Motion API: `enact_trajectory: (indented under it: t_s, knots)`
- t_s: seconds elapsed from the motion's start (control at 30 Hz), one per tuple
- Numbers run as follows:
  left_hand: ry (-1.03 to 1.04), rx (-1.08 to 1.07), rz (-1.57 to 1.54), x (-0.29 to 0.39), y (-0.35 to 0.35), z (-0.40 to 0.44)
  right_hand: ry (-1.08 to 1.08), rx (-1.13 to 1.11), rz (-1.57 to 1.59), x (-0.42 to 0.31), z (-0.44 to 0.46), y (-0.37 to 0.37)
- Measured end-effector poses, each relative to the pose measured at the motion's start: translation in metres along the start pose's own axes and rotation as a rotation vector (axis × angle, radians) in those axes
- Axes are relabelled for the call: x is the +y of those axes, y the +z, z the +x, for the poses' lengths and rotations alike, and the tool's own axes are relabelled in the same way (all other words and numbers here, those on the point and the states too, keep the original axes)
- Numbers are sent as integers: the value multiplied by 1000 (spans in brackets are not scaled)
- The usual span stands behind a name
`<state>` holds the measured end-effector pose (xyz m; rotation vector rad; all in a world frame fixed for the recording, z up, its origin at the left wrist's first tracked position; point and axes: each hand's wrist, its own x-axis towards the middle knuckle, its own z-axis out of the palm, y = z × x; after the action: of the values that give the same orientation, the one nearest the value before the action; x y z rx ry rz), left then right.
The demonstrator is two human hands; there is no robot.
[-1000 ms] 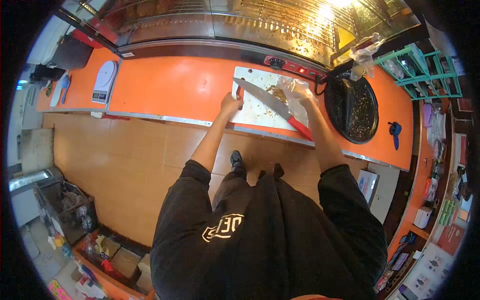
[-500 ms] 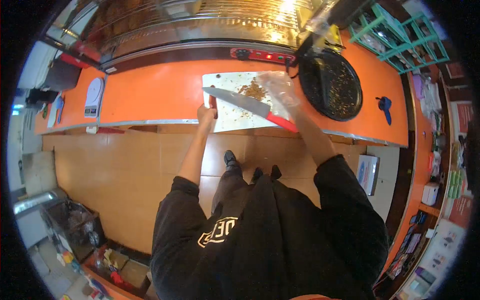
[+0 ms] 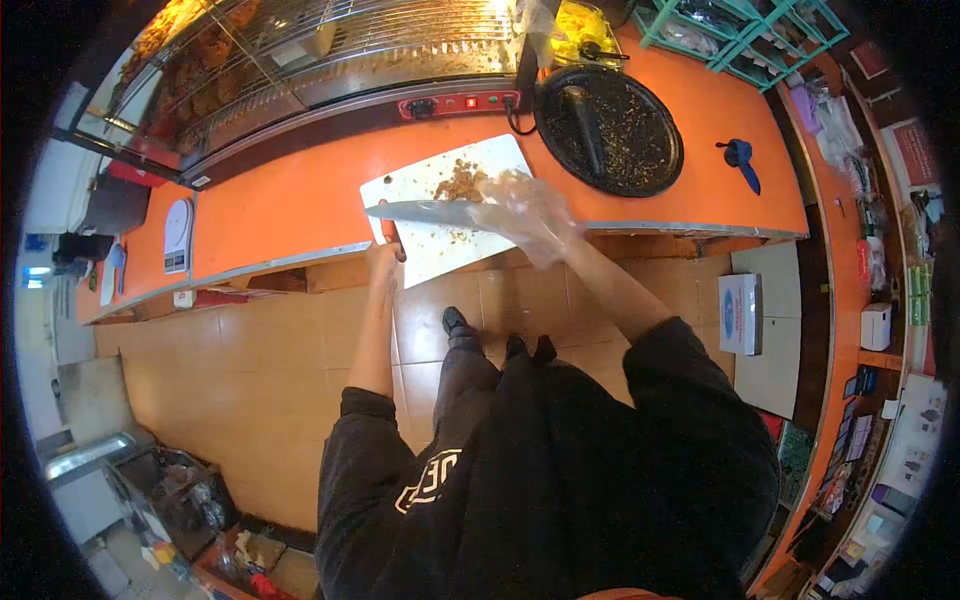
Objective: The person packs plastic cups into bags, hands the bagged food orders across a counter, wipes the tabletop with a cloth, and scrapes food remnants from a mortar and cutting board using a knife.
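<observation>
A white cutting board (image 3: 435, 262) lies tilted, its front part reaching past the counter's edge. Brown chopped food (image 3: 462, 181) is piled near its middle, with crumbs around. My left hand (image 3: 385, 258) is closed around the board's left handle. In a clear plastic glove, my right hand (image 3: 528, 215) is over the board's right side, at the handle end of a large knife (image 3: 425, 211). The blade points left across the board. The knife's red handle is hidden by the blurred gloved hand, so its grip cannot be made out.
A round black tray (image 3: 640, 135) with crumbs stands right of the board. Behind is a glass warming cabinet (image 3: 350, 60). A blue-and-black object (image 3: 741, 165) lies farther right, near green racks (image 3: 745, 50). A white scale (image 3: 178, 228) stands at the left.
The board has turned and its front now juts over the counter edge. The gloved right hand has moved onto the board and covers the knife's red handle. The camera view has shifted right.
</observation>
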<state>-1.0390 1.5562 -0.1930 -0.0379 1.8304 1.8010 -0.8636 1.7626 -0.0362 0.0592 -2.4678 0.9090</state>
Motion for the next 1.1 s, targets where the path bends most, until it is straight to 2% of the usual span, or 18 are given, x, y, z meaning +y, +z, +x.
enact_trajectory:
  t_s: [0.07, 0.13, 0.17, 0.23, 0.37, 0.4, 0.47, 0.53, 0.57, 0.63, 0.67, 0.73, 0.77, 0.8, 0.87, 0.93, 0.97, 1.1]
  knots:
    - [-29, 6, -92, 0, 2, -10, -260, -257, -681, -15, -19, -31]
    - [-49, 46, -89, -3, 5, -22, 360, -359, -449, 11, -47, -18]
    - [-65, 76, -89, -4, 5, -25, 342, -358, -440, 17, -51, -13]
    - [-54, 91, -111, -9, 0, -35, 35, -155, -448, 25, -63, -2]
    - [-58, 85, -129, -20, -3, -62, -179, -237, -586, 50, -76, 14]
    - [-81, 112, -174, -27, -5, -66, 72, -172, 15, 47, -79, 10]
    - [-83, 81, -242, -33, -16, -87, 328, -106, 623, 30, -80, -4]
    - [-56, 106, -235, -43, -32, -103, 151, -395, -503, -18, -54, -40]
    - [-24, 124, -231, -50, -44, -110, 151, -402, -494, -13, -64, -41]
    - [28, 103, -191, -76, -75, -120, 269, -256, -672, 8, -90, -52]
    - [-17, 105, -241, -76, -84, -133, 267, -258, -668, 12, -98, -56]
    - [-58, 105, -291, -71, -95, -155, 540, -168, -751, 22, -116, -60]
    - [-93, 139, -155, -66, -100, -166, 632, -136, -777, 30, -127, -59]
    - [-129, 171, -19, -65, -105, -173, 782, 145, -385, 37, -135, -53]
    - [-166, 191, 76, -86, -125, -174, 906, 416, 19, 49, -139, -44]
    - [-206, 209, 168, -108, -133, -167, 1337, 136, -288, 33, -108, -39]
    - [-214, 207, 172, -115, -133, -164, 1341, 134, -290, 33, -109, -31]
    - [-232, 107, 145, -122, -119, -146, 1023, 62, -264, 30, -139, -8]
